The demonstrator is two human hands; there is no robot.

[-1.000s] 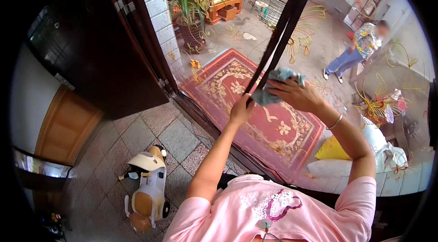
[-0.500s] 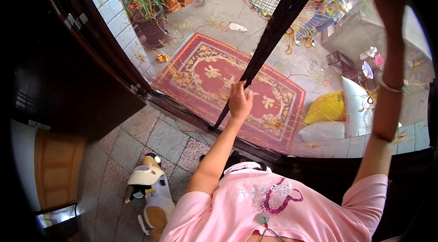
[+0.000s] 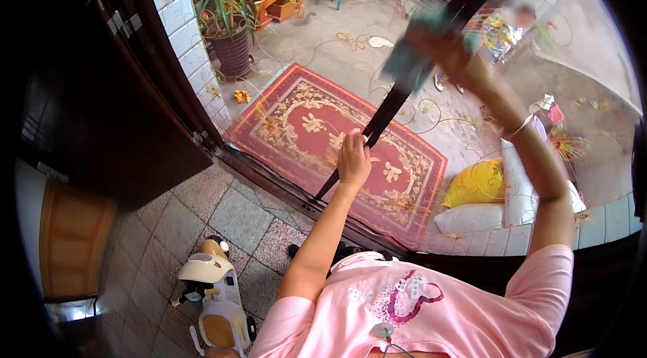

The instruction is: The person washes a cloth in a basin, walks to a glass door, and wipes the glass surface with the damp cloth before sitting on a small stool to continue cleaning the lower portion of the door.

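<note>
Right hand (image 3: 438,48) is up high, clamped on a teal cloth (image 3: 408,65) against the glass – blurry, so I'm guessing a bit. Left hand (image 3: 353,159) grips the dark frame bar (image 3: 391,105) below it. Overreaching like that, the cloth could slip out – or that lower grip could.

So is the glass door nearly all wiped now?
Hard to tell what's already clean; the glass shows no clear wiped patch. Right now the right hand presses a blue-green cloth high by the dark door frame bar, which the left hand grips. The lower glass looks unreached.
</note>
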